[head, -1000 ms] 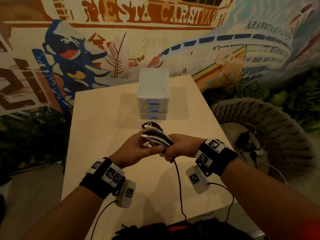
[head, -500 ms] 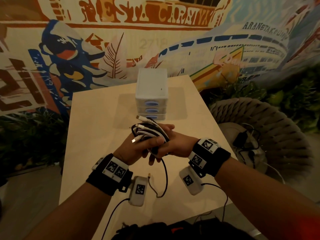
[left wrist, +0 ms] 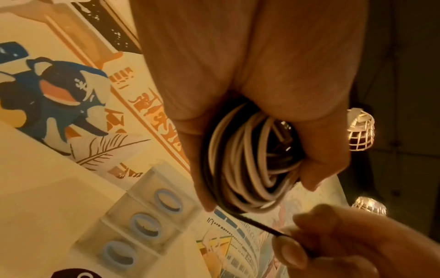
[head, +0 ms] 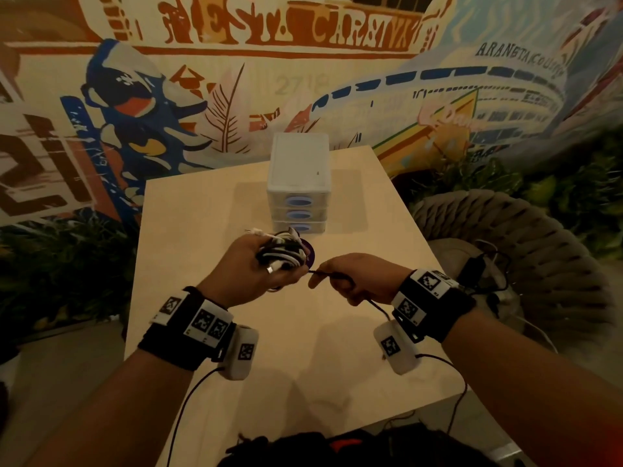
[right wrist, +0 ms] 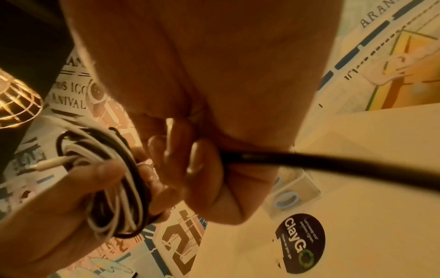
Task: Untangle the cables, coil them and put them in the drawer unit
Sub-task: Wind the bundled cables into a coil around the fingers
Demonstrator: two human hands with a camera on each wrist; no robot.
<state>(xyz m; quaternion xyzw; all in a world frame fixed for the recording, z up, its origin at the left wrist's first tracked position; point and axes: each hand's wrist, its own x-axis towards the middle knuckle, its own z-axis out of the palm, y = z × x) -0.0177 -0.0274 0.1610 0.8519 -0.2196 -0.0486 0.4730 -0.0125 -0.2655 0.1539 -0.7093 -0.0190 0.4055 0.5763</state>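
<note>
Dim warm amber light, glowing cage lamps (left wrist: 359, 129), soft shadows, wide-angle edge distortion, blurred wrist close-ups

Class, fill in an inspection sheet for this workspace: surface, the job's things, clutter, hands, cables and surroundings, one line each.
Surface: pale wooden table.
Job's things: white drawer unit stands at the far side, all three drawers closed; cable bundle is held above the table.
Clutter: round dark sticker lies on the table in front of the unit.
Hands: left hand grips the bundle; right hand pinches the black cable.
Cables: white and black loops coiled together; one black strand runs from the bundle to the right hand.
Surroundings: painted mural behind; woven chair to the right; plants.
</note>
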